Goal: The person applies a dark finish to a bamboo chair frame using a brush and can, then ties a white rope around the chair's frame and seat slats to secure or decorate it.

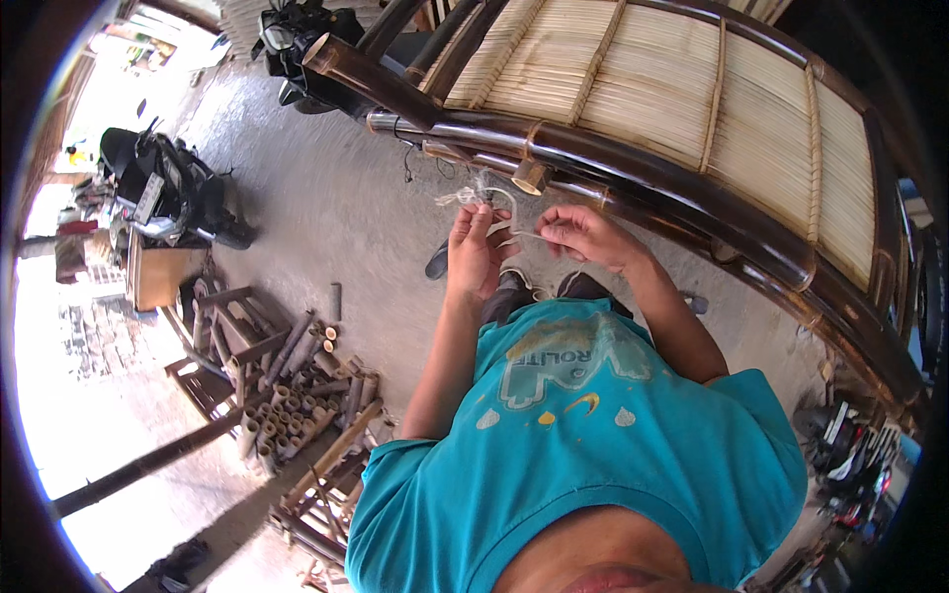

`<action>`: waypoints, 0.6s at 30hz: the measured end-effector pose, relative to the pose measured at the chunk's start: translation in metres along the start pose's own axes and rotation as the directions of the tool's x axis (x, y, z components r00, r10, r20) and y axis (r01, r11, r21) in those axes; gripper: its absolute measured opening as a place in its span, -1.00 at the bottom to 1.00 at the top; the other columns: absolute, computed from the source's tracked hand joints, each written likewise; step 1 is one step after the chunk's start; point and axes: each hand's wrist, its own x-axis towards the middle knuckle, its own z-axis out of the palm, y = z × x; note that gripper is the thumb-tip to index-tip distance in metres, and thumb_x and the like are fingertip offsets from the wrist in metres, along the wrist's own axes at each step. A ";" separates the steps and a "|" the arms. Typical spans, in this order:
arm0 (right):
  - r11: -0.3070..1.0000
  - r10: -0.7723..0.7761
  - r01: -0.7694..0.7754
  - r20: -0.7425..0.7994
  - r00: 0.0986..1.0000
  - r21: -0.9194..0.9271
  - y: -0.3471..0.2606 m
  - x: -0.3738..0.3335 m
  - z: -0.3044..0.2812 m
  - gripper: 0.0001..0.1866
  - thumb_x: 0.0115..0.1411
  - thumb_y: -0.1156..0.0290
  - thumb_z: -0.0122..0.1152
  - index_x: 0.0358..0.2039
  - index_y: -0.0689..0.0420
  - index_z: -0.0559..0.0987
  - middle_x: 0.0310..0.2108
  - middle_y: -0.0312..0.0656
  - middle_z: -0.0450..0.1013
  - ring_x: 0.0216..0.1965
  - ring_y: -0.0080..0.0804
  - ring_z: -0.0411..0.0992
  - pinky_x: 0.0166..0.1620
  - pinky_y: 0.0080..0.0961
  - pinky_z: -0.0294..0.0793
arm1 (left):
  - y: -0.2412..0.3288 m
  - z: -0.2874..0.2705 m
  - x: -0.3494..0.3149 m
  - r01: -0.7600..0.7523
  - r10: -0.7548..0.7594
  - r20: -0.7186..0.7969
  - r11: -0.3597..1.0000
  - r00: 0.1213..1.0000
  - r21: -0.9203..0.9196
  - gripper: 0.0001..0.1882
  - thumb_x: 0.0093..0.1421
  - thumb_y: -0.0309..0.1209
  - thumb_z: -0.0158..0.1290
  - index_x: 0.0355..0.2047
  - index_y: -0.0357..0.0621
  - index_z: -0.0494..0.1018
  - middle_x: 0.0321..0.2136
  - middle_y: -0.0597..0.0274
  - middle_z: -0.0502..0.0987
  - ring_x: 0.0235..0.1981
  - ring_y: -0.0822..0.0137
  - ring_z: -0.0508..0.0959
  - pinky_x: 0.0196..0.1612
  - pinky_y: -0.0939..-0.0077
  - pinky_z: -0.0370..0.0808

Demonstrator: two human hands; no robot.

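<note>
In front of my body, my left hand point(474, 255) is closed around a bundle of pale string point(463, 196), its frayed strands sticking out past the fingertips. One strand loops over from the bundle and runs across to my right hand point(593, 240), which pinches it between thumb and fingers. Both hands are close together, palms partly turned up, above the concrete floor. Just beyond them is the glossy dark bamboo frame point(633, 163) of a large piece of furniture with pale slatted panels point(652, 84). Neither hand touches it.
Cut bamboo pieces point(287, 407) lie heaped on the floor at the left, beside wooden frames point(222, 341). A motorcycle point(168, 188) stands at the far left, another point(306, 49) behind the furniture's end. A dark sandal point(437, 261) lies near my feet. Assorted clutter point(855, 465) sits at the right.
</note>
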 end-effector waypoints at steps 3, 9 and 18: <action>0.932 -0.192 0.170 -0.039 0.981 -0.321 0.020 0.013 -0.008 -0.82 0.31 0.28 0.13 -0.28 0.13 0.54 -0.46 -0.37 0.43 -0.57 -0.75 0.22 -0.53 -0.77 0.20 | 0.035 -0.038 0.026 -0.126 0.151 -0.098 0.967 0.984 0.222 -0.84 0.33 -0.22 -0.01 -0.20 0.04 0.33 -0.34 0.31 0.46 -0.51 0.48 0.45 -0.57 0.61 0.37; 0.975 0.103 -0.082 -0.092 0.990 0.208 -0.015 -0.055 -0.036 -0.74 0.29 0.23 0.17 -0.45 0.12 0.47 -0.60 -0.45 0.22 -0.65 -0.75 0.11 -0.61 -0.76 0.09 | 0.169 -0.140 0.060 -0.515 0.666 -0.320 0.733 0.673 0.444 -0.84 0.35 -0.25 -0.06 -0.18 -0.01 0.28 -0.51 0.33 0.39 -0.61 0.54 0.34 -0.64 0.66 0.21; 0.623 -0.307 0.384 -0.239 0.921 0.682 -0.016 -0.126 -0.053 -0.71 0.31 0.22 0.09 -0.51 0.03 0.34 -0.68 -0.46 0.08 -0.74 -0.69 0.01 -0.66 -0.70 0.04 | 0.240 -0.226 0.053 -0.461 0.674 -0.370 0.721 0.640 0.517 -0.89 0.37 -0.32 -0.09 -0.17 -0.03 0.28 -0.49 0.24 0.43 -0.70 0.56 0.26 -0.72 0.66 0.14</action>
